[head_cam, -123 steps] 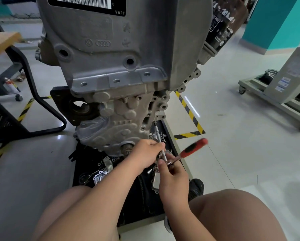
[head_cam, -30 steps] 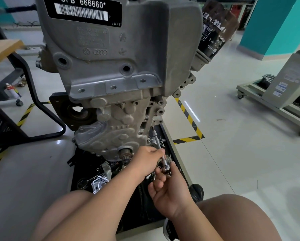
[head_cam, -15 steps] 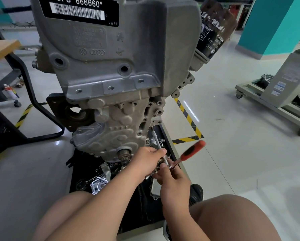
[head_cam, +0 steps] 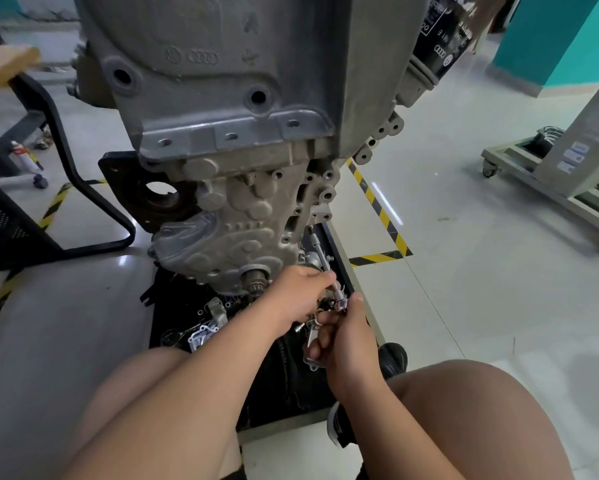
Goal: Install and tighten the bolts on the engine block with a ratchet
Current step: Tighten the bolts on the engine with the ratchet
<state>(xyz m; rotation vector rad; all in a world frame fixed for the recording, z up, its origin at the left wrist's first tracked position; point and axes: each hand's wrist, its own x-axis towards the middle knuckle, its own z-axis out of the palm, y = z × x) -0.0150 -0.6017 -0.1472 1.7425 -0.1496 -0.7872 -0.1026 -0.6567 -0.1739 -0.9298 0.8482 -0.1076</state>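
Head view: my left hand (head_cam: 300, 292) pinches the ratchet extension (head_cam: 319, 252), its tip at the engine block (head_cam: 242, 209) lower right edge. My right hand (head_cam: 348, 344) curls round the ratchet head (head_cam: 339, 301); the handle is probably hidden under my palm.

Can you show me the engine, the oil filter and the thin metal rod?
Engine (head_cam: 222, 98): head view, grey front face.
Oil filter (head_cam: 443, 36): head view, black side.
Metal rod (head_cam: 318, 249): head view, mid-shaft.
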